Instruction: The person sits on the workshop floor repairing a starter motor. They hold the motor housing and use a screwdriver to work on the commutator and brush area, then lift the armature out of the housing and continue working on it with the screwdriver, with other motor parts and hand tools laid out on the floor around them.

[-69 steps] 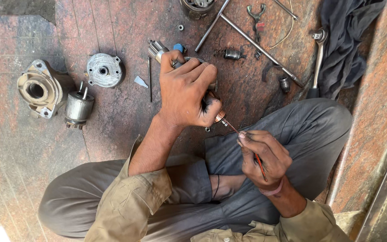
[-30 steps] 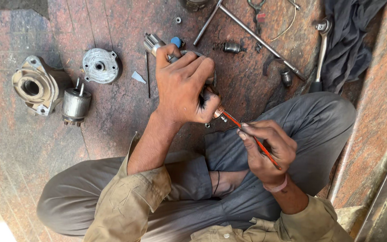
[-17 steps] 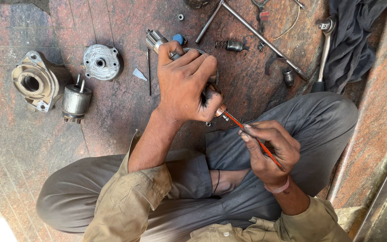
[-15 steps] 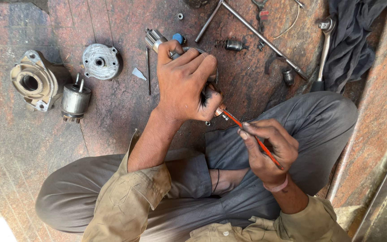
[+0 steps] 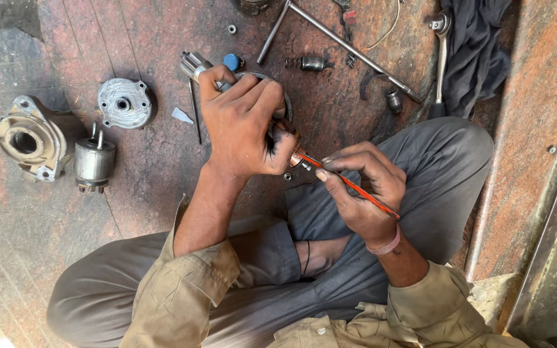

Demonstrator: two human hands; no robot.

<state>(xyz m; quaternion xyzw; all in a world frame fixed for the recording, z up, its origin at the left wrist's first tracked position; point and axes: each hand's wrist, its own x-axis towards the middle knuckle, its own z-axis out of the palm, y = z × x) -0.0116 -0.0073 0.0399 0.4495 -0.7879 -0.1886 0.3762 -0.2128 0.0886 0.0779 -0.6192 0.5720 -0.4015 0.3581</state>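
No packages, labels, signs, screens in view.

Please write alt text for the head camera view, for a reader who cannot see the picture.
Seen from above, a person sitting on a stone floor grips a metal motor part in the left hand and works its end with a thin red tool held in the right hand. A housing, a round cover and wrenches lie nearby.

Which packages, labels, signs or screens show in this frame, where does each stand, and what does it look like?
None: no package, label, sign or screen shows.
On the floor lie only bare metal parts, tools and a dark cloth.
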